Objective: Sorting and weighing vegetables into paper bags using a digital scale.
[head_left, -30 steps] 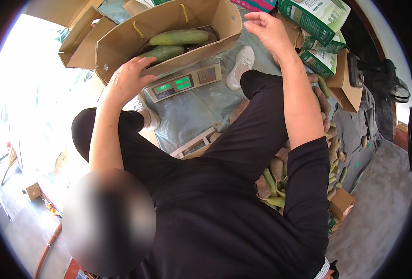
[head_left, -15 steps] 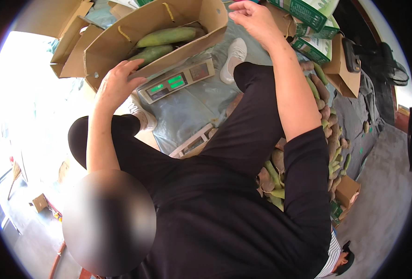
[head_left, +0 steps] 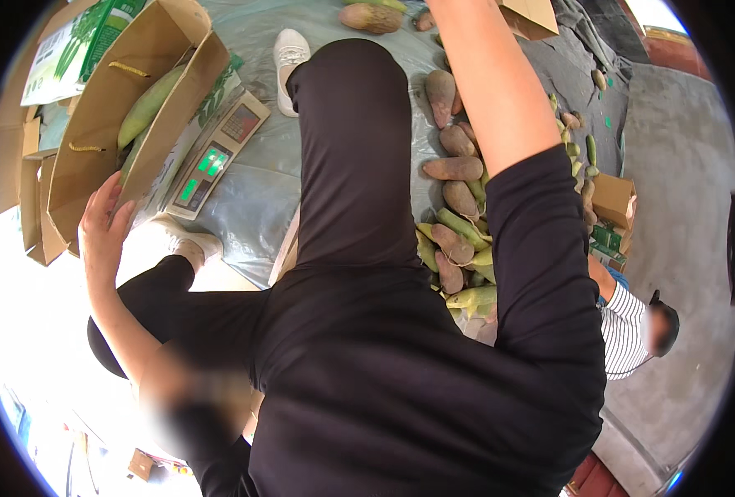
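My left hand is at the near end of an open cardboard carton, fingers apart and touching its edge. Inside the carton lies a long green vegetable, partly hidden by the wall, and two yellow cord handles show. The carton rests on a digital scale with lit green figures. My right forearm reaches up past the top edge, so that hand is out of sight. Nearest to this arm is a pile of brownish roots and long green vegetables on the floor.
Green-and-white printed boxes stand beyond the carton at the left. Grey-blue plastic sheeting covers the floor between my feet. Another cardboard box stands right of the pile, near a person in a striped shirt.
The view has turned to the right, so the carton and scale appear farther left. My right hand has gone out past the top edge. My left hand stays at the carton's near end.
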Available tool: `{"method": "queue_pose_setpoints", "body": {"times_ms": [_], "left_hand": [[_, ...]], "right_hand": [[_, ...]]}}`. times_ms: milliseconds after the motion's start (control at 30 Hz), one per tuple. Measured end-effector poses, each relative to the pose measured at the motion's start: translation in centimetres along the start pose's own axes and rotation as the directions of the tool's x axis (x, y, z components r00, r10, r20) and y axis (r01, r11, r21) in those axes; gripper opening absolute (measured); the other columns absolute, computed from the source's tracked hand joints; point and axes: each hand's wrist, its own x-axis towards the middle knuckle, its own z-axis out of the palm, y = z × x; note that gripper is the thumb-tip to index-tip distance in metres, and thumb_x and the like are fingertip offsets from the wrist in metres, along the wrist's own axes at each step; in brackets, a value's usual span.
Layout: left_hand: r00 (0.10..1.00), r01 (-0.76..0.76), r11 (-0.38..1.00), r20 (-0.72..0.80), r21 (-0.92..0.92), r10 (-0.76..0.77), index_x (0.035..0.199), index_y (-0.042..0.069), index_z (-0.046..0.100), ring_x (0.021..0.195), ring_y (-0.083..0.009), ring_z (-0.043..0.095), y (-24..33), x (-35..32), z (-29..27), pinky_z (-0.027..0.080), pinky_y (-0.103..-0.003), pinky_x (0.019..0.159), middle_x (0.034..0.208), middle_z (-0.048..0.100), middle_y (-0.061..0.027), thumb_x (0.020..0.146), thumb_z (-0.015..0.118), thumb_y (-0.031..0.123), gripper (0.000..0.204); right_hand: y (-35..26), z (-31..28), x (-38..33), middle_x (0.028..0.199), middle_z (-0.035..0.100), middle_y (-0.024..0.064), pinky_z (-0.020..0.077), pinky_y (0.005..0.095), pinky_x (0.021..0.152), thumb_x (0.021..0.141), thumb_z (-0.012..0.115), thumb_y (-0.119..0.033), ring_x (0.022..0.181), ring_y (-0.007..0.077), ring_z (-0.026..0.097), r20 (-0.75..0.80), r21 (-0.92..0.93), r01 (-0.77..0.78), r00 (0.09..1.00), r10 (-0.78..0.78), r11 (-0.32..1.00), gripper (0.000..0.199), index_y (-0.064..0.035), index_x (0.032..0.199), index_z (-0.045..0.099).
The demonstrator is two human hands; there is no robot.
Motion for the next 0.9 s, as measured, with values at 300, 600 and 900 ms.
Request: {"method": "queue_pose_setpoints", "body": {"times_ms": [300,600,900], "left_hand": [[0.999,0.051,0.998,0.011,0.036,-0.052,0.128,0.01,0.054,0.116,-0.0209,0.054,-0.8,-0.4,-0.9,0.043,-0.033,0.097,0.122,0.058,-0.0122,0.086,0.059,0.007,0.042],[0.998,0.0,0.999,0.059,-0.052,0.003,0.128,0.008,0.053,0.113,-0.0203,0.055,-1.2,2.6,2.9,0.043,-0.032,0.096,0.121,0.059,-0.012,0.086,0.059,0.006,0.042],[0.998,0.03,0.999,0.046,0.012,-0.031,0.128,0.006,0.053,0.111,-0.02,0.056,-1.8,1.5,0.6,0.043,-0.031,0.095,0.122,0.057,-0.0126,0.087,0.058,0.005,0.041]], "right_hand": [[22.6,-5.1,-19.7,0.077,0.065,0.0051,0.0482,0.0296,0.06,0.078,0.066,-0.015,0.067,0.0157,0.061,-0.241,-0.255,-0.514,0.854,0.461,0.819,0.021,-0.004,0.096,0.066],[41.6,-3.9,-53.9,0.07,0.061,0.0043,0.0478,0.0294,0.054,0.082,0.055,-0.016,0.062,0.0176,0.06,-0.168,-0.647,-0.71,0.487,0.857,0.276,0.011,-0.0117,0.079,0.064],[36.2,7.4,-46.7,0.062,0.06,0.0051,0.0429,0.0312,0.042,0.079,0.058,-0.014,0.046,0.016,0.054,-0.058,-0.299,-0.911,0.314,0.948,0.284,0.011,-0.0078,0.081,0.066]]}}
